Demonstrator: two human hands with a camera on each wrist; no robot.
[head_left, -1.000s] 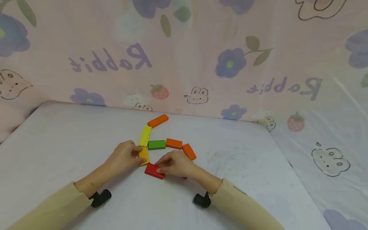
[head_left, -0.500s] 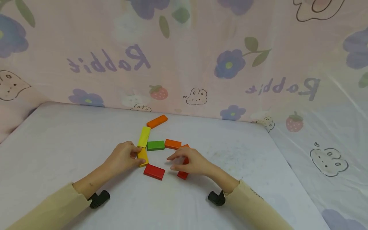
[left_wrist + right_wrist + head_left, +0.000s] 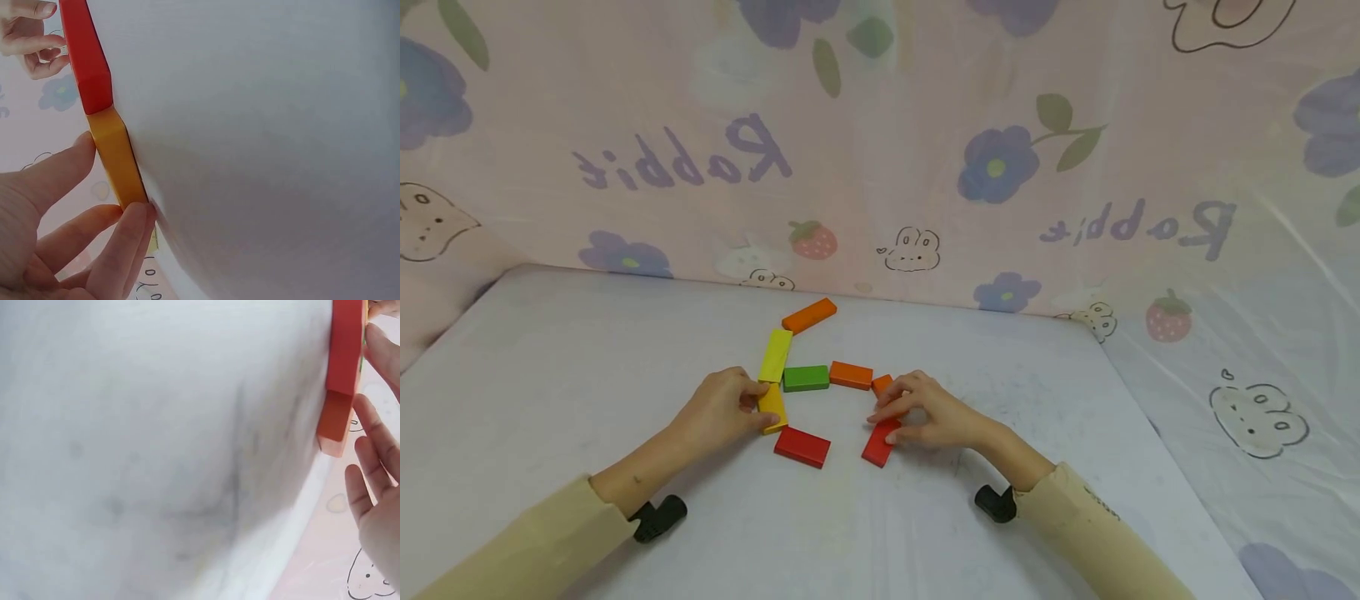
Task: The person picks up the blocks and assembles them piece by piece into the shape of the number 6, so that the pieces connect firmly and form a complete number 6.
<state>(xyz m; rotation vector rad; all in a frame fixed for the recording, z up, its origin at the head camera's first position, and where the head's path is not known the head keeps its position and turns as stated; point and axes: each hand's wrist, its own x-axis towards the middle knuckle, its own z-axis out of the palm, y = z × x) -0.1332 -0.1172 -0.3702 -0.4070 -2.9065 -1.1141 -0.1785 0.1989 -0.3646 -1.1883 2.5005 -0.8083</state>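
Note:
My left hand [image 3: 722,406] holds an amber-yellow block [image 3: 772,407] between thumb and fingers. In the left wrist view, that amber block [image 3: 117,156] meets a red block [image 3: 87,59] at its end. On the right, my right hand [image 3: 928,412] hovers over another red block [image 3: 878,446], thumb by its near side and fingers at its far end. The right wrist view has this red block [image 3: 345,350] against an orange block [image 3: 335,422], with loosely extended fingers [image 3: 375,431] beside them. Whether they touch is hard to tell. The first red block [image 3: 802,447] lies between the hands.
A bright yellow block [image 3: 776,356] continues from the amber one, with an orange block [image 3: 809,316] at its far end. A green block [image 3: 806,378] and an orange block [image 3: 851,375] run rightward to a partly covered orange block [image 3: 882,385]. A printed cloth [image 3: 880,167] hangs behind the table.
My right hand has let go of the red block in the middle and moved right to the other red block. My left hand stays on the amber block.

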